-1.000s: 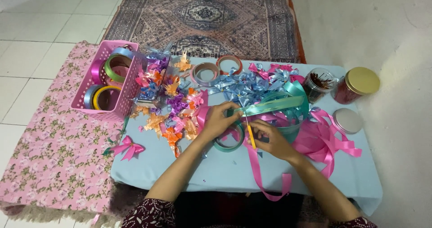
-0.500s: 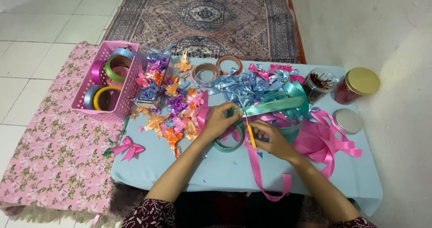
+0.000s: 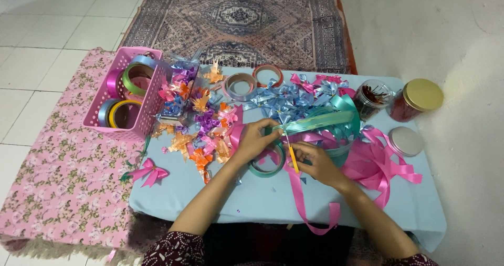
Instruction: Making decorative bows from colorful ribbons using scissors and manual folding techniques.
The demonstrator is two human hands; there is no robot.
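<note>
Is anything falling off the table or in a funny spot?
Yes. A pink ribbon bow lies off the blue table on the floral cloth, apart from the bow pile. A long pink ribbon also droops over the table's front edge.

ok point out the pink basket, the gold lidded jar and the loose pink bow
pink basket [image 3: 148,120], head view, on its front wall
gold lidded jar [image 3: 424,94], head view, on the gold lid
loose pink bow [image 3: 149,171], head view, on its centre knot

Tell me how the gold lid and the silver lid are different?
The gold lid sits on a jar of dark red bits; the silver lid lies flat on the blue cloth. The gold lid is farther from the right hand, the silver lid nearer. Both are round.
</note>
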